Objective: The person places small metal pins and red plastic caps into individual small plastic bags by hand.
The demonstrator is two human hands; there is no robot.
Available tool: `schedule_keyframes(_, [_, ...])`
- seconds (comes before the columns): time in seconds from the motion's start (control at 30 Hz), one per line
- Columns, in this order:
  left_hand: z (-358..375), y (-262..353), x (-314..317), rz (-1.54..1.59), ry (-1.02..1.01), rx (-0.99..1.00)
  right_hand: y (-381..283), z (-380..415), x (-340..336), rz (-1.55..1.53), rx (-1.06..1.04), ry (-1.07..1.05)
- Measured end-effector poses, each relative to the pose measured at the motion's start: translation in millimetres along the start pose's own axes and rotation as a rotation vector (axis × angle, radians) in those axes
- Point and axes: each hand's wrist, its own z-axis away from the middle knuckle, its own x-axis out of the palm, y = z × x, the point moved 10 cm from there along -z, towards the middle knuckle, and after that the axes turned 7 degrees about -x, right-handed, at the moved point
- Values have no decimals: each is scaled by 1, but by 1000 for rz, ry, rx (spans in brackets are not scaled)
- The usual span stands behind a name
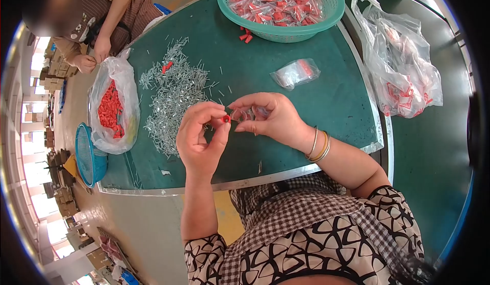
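Note:
My left hand [199, 139] pinches a small red plastic plug [226, 118] between thumb and fingertips, its dark hollow end facing me. Close beside it, my right hand [275, 115] grips a small clear plastic bag [243, 115]; what the bag contains is hard to make out. Both hands are over the green table [229, 165]. Beyond my left hand spreads a pile of loose metal screws or nails [176, 98], with a few red plugs [167, 67] on top. A packet with a red piece inside [296, 73] lies beyond my right hand.
A green basket [280, 32] of filled packets stands at the far side, with loose red plugs [246, 37] beside it. At left are a bag of red plugs [111, 109] and a blue basket [92, 157]. A co-worker [107, 19] sits across; a plastic bag [398, 55] lies right.

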Motion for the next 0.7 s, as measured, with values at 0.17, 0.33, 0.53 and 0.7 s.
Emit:
schedule_keyframes(0.17, [-4, 3, 13, -60, -38, 50, 5, 2, 6, -384, 20, -20])
schedule_keyframes(0.33, [3, 9, 14, -247, -58, 119, 9, 3, 11, -461, 46, -57])
schedule_keyframes(0.53, [6, 34, 25, -527, -95, 301, 11, 4, 12, -414, 49, -79])
schedule_keyframes(0.7, [7, 29, 26, -589, -124, 349, 6, 4, 17, -355, 75, -111])
